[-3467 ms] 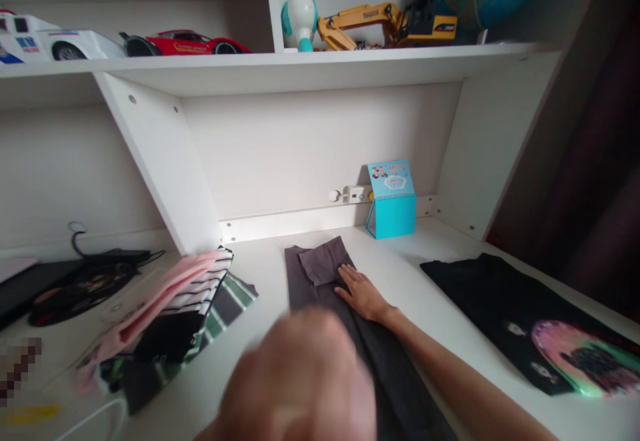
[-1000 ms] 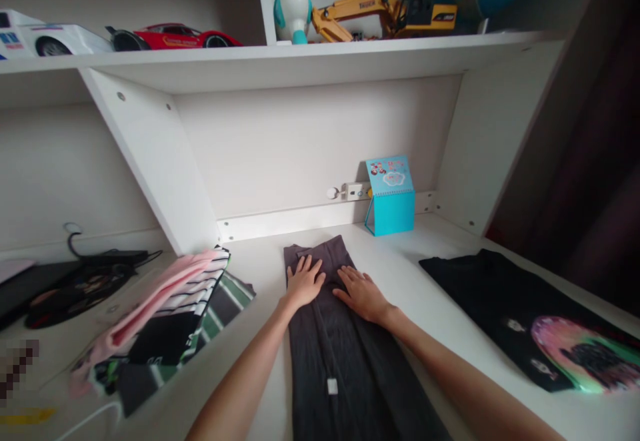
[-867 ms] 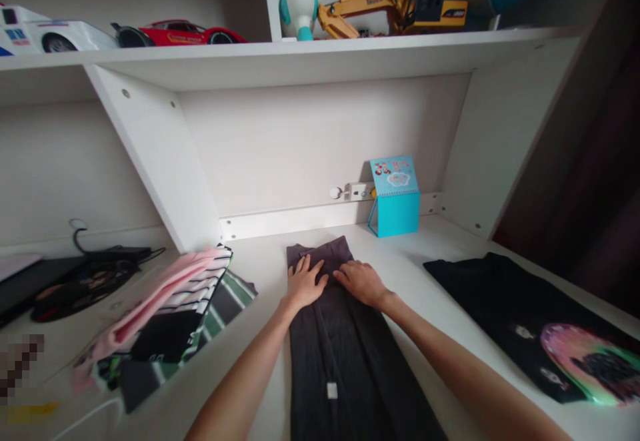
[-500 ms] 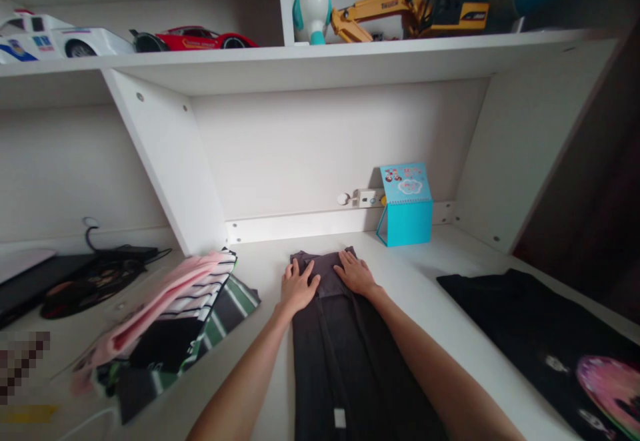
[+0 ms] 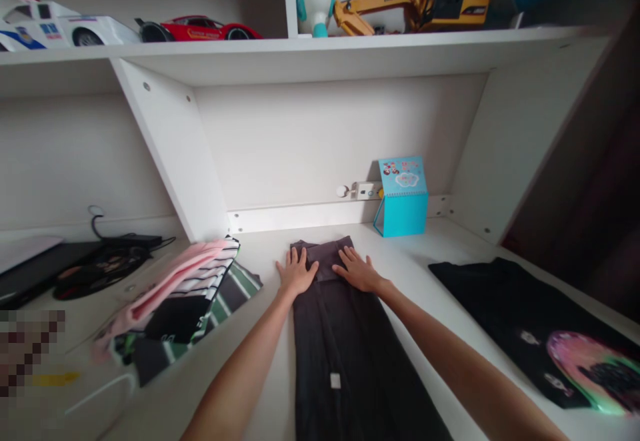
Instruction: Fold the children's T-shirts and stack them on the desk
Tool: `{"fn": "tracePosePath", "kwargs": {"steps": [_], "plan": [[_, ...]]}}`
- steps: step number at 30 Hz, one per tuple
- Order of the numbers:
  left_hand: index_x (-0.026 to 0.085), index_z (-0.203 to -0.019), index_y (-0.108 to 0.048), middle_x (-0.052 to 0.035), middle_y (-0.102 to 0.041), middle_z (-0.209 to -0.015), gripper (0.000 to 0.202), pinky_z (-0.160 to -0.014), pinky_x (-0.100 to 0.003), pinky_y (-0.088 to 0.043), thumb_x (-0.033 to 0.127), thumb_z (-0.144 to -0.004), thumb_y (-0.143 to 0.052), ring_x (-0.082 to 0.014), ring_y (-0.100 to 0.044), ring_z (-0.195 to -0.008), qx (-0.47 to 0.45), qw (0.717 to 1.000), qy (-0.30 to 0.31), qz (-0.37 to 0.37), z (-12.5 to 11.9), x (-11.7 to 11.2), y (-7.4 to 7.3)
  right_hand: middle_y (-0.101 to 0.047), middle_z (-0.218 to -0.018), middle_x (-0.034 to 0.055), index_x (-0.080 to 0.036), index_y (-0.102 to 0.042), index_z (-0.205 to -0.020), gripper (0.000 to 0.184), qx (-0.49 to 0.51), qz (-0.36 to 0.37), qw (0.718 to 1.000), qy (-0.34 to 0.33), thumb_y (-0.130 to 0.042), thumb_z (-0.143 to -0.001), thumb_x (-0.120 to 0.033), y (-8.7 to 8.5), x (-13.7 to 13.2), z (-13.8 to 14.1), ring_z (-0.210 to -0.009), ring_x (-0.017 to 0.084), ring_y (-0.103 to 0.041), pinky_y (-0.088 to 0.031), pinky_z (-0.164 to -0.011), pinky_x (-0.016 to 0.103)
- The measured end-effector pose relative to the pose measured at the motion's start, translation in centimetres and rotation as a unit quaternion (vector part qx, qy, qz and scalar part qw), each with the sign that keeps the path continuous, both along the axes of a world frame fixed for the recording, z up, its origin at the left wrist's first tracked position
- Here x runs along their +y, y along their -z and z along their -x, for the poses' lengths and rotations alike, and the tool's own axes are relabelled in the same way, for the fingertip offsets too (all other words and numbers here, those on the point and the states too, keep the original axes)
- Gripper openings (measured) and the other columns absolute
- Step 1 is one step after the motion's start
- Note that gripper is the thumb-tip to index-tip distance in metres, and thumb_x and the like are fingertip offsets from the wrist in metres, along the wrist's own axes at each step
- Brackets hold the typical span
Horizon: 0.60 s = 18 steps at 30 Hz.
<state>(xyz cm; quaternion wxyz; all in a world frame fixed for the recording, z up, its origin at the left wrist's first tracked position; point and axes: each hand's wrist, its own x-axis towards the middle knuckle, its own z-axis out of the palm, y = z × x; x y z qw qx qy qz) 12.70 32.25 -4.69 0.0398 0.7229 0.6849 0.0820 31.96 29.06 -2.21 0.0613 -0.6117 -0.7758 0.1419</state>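
Dark grey trousers lie lengthwise on the white desk, with a small white label low on one leg. Their top end is folded into a lighter grey band. My left hand rests flat, fingers apart, at the band's left edge. My right hand lies flat with spread fingers on the band's right side. Neither hand grips the cloth. A folded pile of pink, striped and green clothes lies left of my left hand. To the right lies a black printed T-shirt.
A small turquoise desk calendar stands against the back wall beside a wall socket strip. A dark laptop and a cable lie at the far left. Toy vehicles line the shelf overhead.
My left hand has come down from close to the camera onto the trousers. Both hands now lie at the folded band, slightly further apart than a moment ago, and the view has shifted slightly.
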Motion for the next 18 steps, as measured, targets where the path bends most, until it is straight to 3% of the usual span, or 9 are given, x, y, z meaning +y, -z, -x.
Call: {"fn": "tracePosePath", "kwargs": {"steps": [4,7,9,12,14,18], "plan": [[0.022,-0.141,-0.019,-0.0123,-0.012,-0.149,0.073,-0.1,-0.063,-0.009,0.064,-0.082,-0.014,-0.0315,-0.008,-0.135,-0.005,1.0,0.009,-0.008,0.2,0.0,0.0,-0.007,-0.148,0.0095,-0.013,-0.01,-0.143,0.077,0.037,-0.015,0.993,-0.111,-0.026,-0.086,-0.062,0.2,-10.2,-2.5,-0.136,0.022,-0.003,-0.012,-0.108,0.047],[0.021,-0.141,-0.022,-0.0136,-0.015,-0.148,0.071,-0.099,-0.064,-0.011,0.062,-0.084,-0.016,-0.0325,-0.011,-0.135,-0.006,1.0,0.008,-0.012,0.1,-0.2,-0.4,-0.006,-0.147,0.0058,-0.022,-0.004,-0.142,0.072,0.063,-0.02,0.984,-0.167,-0.033,-0.086,-0.057,0.8,-17.8,-5.1,-0.135,0.023,-0.004,-0.013,-0.108,0.049],[0.02,-0.139,-0.026,-0.0146,-0.019,-0.147,0.065,-0.099,-0.065,-0.012,0.056,-0.086,-0.019,-0.0331,-0.012,-0.134,-0.002,1.0,0.007,-0.023,-0.2,-0.6,-0.8,-0.008,-0.146,0.0037,-0.028,-0.004,-0.141,0.075,0.081,-0.034,0.976,-0.201,-0.041,-0.084,-0.056,1.0,-21.4,-6.3,-0.133,0.025,-0.009,-0.018,-0.107,0.048],[0.017,-0.137,-0.031,-0.0165,-0.024,-0.145,0.056,-0.099,-0.063,-0.013,0.046,-0.09,-0.022,-0.0324,-0.014,-0.134,0.003,0.999,0.025,-0.039,-1.0,-2.2,-1.8,-0.015,-0.144,0.0037,-0.031,-0.007,-0.14,0.08,0.101,-0.07,0.969,-0.215,-0.051,-0.078,-0.056,1.0,-23.9,-7.0,-0.131,0.027,-0.017,-0.026,-0.104,0.048],[0.014,-0.138,-0.029,-0.018,-0.022,-0.145,0.057,-0.101,-0.058,-0.017,0.044,-0.09,-0.024,-0.0313,-0.015,-0.134,-0.01,0.997,0.064,-0.027,-1.5,-4.4,-2.7,-0.017,-0.143,0.0039,-0.031,-0.009,-0.14,0.078,0.099,-0.075,0.972,-0.2,-0.052,-0.079,-0.054,0.7,-24.4,-6.9,-0.13,0.028,-0.018,-0.026,-0.104,0.049],[0.013,-0.141,-0.02,-0.0138,-0.015,-0.147,0.064,-0.107,-0.044,-0.019,0.05,-0.09,-0.026,-0.025,-0.012,-0.135,-0.061,0.972,0.227,0.018,-0.9,-12.1,-5.2,-0.018,-0.143,0.0054,-0.029,-0.012,-0.141,0.073,0.081,-0.078,0.978,-0.173,-0.049,-0.081,-0.051,0.9,-24.4,-6.2,-0.13,0.029,-0.019,-0.025,-0.102,0.054]]}}
